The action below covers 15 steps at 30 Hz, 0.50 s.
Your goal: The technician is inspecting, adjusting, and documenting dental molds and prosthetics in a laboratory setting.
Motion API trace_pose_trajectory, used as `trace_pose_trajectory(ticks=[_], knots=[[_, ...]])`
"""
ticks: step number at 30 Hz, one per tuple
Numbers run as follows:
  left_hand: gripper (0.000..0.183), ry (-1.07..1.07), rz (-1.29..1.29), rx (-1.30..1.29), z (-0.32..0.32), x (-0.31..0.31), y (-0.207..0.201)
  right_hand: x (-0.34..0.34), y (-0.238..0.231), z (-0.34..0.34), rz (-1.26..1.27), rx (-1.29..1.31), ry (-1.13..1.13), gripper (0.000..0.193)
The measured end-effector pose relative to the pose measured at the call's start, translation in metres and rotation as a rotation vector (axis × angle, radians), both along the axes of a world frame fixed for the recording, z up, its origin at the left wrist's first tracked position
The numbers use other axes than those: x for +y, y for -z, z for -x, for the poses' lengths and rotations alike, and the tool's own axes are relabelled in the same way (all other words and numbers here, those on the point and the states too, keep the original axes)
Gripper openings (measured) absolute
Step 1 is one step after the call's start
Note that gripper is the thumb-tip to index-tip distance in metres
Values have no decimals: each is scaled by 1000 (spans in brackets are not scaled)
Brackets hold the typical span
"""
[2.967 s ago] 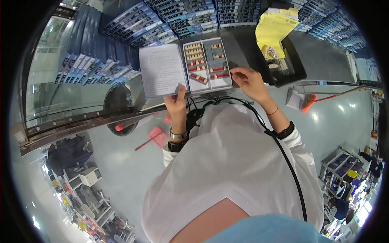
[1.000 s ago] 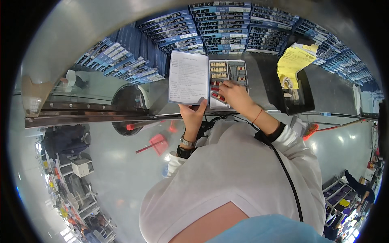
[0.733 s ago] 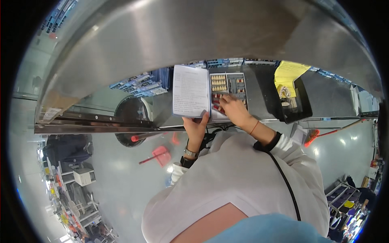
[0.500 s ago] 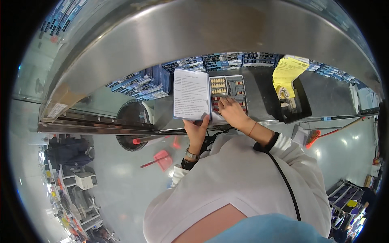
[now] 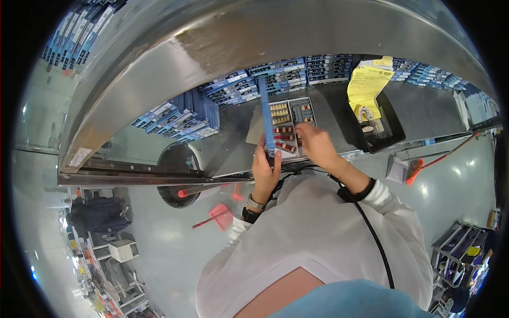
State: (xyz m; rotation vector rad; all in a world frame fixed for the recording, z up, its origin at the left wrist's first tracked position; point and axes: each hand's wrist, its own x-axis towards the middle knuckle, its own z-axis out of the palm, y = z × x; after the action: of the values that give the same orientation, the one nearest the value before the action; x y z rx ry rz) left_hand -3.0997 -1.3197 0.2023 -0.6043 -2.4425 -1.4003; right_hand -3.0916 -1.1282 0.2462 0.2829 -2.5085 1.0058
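Observation:
A shallow box of artificial teeth (image 5: 278, 121) lies on the metal counter in front of me. Cream teeth fill its upper left rows, dark red strips with teeth sit below, and a grey insert (image 5: 303, 112) takes the right side. The blue lid (image 5: 266, 114) stands nearly on edge along the box's left side. My left hand (image 5: 263, 168) grips the lid's near end, thumb toward the box. My right hand (image 5: 318, 146) is over the box's lower right part, fingers bent together at the grey insert. What those fingertips hold, if anything, is hidden.
Stacks of blue boxes (image 5: 275, 77) line the back of the counter. At right, a black tray (image 5: 395, 124) holds a yellow paper (image 5: 366, 87) and a dental cast (image 5: 366, 114). A metal beam (image 5: 238, 37) crosses above. A dark round bin (image 5: 179, 159) stands at left below the counter.
The lid has swung up from lying open, so its printed inner page no longer faces me. My right hand has moved from the tooth rows toward the box's right side.

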Motion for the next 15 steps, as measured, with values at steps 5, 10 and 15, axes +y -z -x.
trace_pose_trajectory(ticks=[5, 10, 15], knots=[[45, 241, 250, 230, 0, 3, -19, 54, 2, -25, 437, -77, 326, 6], [45, 312, 274, 280, 5, 2, -14, 64, 33, -42, 844, -358, 294, 18], [48, 330, 308, 322, 6, -2, -7, 51, 35, -43, 793, -475, 232, 26]])
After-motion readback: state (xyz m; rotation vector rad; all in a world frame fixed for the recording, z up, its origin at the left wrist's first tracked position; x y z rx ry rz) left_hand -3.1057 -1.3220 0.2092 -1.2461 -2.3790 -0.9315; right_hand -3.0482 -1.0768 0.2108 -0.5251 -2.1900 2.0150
